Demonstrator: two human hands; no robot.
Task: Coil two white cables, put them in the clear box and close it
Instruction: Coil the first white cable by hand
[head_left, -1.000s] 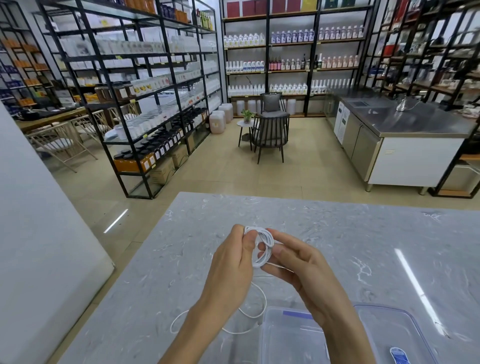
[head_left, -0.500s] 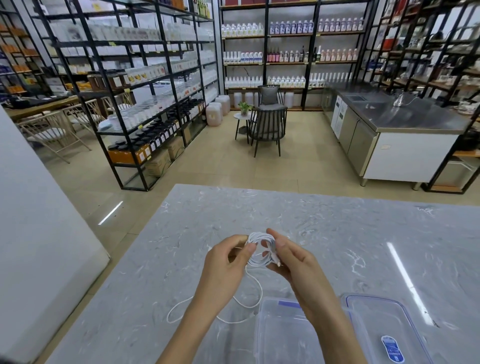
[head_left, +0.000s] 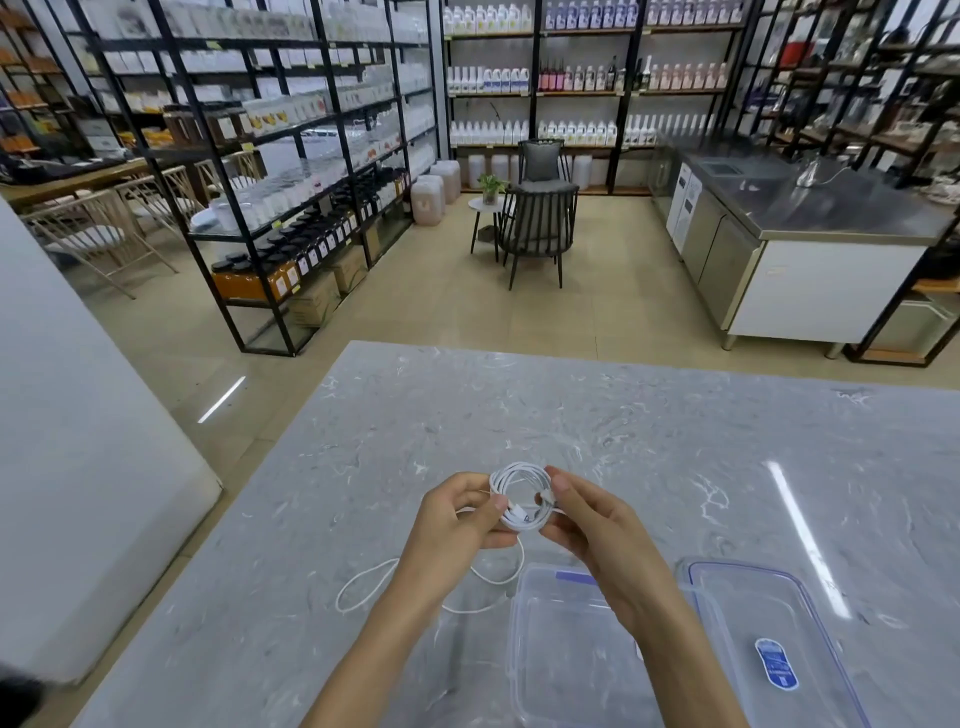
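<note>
**Coil pinched between both hands, box open below**

At lower centre of the frame I see the left hand (head_left: 457, 512) and right hand (head_left: 597, 525) holding a coiled white cable (head_left: 522, 496) above the marble table (head_left: 675, 441), fingers of each clamped on opposite sides of the coil. A loose white cable (head_left: 374, 584) lies on the table at lower left of the hands; whether it joins the coil, I cannot tell. The clear box (head_left: 561, 649) sits open at bottom centre, its lid (head_left: 769, 623) just beside it, lower right.
</note>
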